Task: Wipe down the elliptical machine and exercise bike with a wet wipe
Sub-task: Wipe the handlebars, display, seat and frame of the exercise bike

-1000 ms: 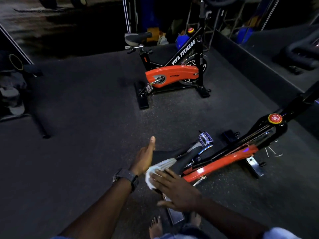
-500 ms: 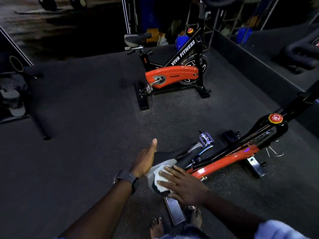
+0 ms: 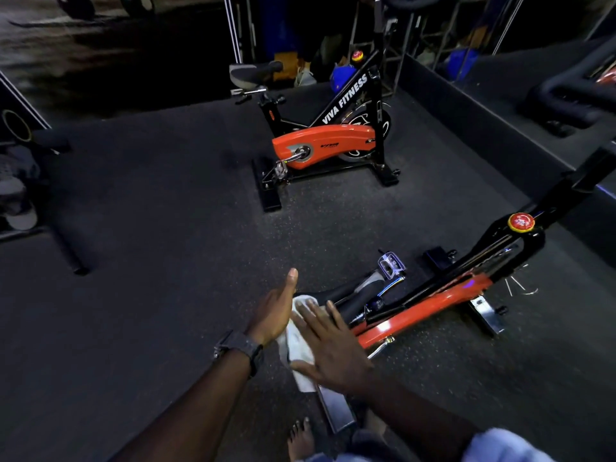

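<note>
so the wet wipe (image 3: 297, 341) is draped over the back end of the near exercise bike (image 3: 430, 303) saddle (image 3: 336, 296), low centre of my view. My right hand (image 3: 328, 348) lies flat on it, fingers spread, pressing. My left hand (image 3: 273, 311) stands on edge against the saddle's left side, fingers straight, thumb up, gripping nothing. Loads of open dark rubber floor (image 3: 150, 245) off to the left. A second bike (image 3: 328, 135) stands upright well apart, further back, near the mirror wall (image 3: 500, 105)

One head-worn wide-angle view looks steeply down, close over the hands, edges perhaps distorted.
</note>
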Motion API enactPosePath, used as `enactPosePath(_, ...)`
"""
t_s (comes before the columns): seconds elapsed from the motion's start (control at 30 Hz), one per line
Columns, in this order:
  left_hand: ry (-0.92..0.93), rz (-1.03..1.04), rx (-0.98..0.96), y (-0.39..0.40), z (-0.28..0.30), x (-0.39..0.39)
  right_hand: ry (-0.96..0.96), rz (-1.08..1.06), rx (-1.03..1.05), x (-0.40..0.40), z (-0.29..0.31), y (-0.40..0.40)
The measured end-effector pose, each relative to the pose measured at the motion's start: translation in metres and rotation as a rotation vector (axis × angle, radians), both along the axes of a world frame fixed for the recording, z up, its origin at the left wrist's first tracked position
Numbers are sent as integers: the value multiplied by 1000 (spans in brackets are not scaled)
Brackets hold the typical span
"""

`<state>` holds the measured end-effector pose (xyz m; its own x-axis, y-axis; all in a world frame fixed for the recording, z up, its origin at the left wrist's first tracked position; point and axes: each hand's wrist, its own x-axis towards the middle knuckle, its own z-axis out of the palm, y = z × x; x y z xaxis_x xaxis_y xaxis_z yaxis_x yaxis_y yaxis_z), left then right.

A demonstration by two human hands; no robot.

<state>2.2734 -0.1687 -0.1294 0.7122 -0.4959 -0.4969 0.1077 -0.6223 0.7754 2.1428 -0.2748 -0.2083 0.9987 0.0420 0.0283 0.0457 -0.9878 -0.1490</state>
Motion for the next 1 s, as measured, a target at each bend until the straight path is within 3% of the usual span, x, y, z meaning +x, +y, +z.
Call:
enactPosePath(0.17,35,2,-24,-5,2,-3,-51,175,-80,-28,-19,-21)
enactPosePath(0.27,49,20,-42,-5,-9,-1,-21,-36,-109,-28,-14,-59)
enactPosePath(0.37,36,9,-34,-7,-7,-2,-60,-163,-26,-2,-8,-32)
enactPosePath(0.47,45,-12,-38,-10,1,-3,-89,82,-69,-5,-18,4)
enactPosePath(0.53,47,-30,-29,-11,2,-2,-104,209,-132,-28,-26,-15)
enactPosePath(0.57,48,-32,-29,-10,2,-2,-122,206,-143,-37,-29,-31)
enactPosePath(0.63,41,-30,-38,-8,0,-1,-136,0,-105,-44,-30,-64)
enactPosePath(0.7,40,-43,-54,-7,-2,1,-151,-322,9,-30,-24,-87)
enactPosePath(0.77,46,-56,-70,-8,-5,-1,-226,-538,249,-13,-22,-83)
enactPosePath(0.87,50,-56,-54,-8,-8,-1,-395,-692,689,-11,-30,-33)
enactPosePath(1.0,35,-58,-67,-7,-10,2,-466,-793,961,-15,-37,17)
